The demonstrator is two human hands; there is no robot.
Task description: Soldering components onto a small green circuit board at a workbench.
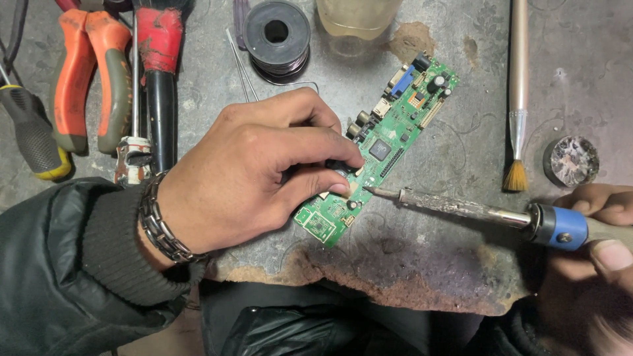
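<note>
The left hand (250, 175) pins the board (382, 148) at center, fingers clamped on its lower part, while the right hand (603, 231), gripping the iron (461, 209) from 3 o'clock, probably risks burning the nearby fingertip through slip.

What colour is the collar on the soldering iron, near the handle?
Blue. The collar of the soldering iron, held in the right hand, shows best in the head view.

The left hand (250, 175) is bare, with short nails; its wrist wears a dark metal link bracelet (161, 224) above a ribbed dark knit cuff (112, 247) and a shiny black jacket sleeve (46, 277); the right hand (603, 234) is bare too.
</note>
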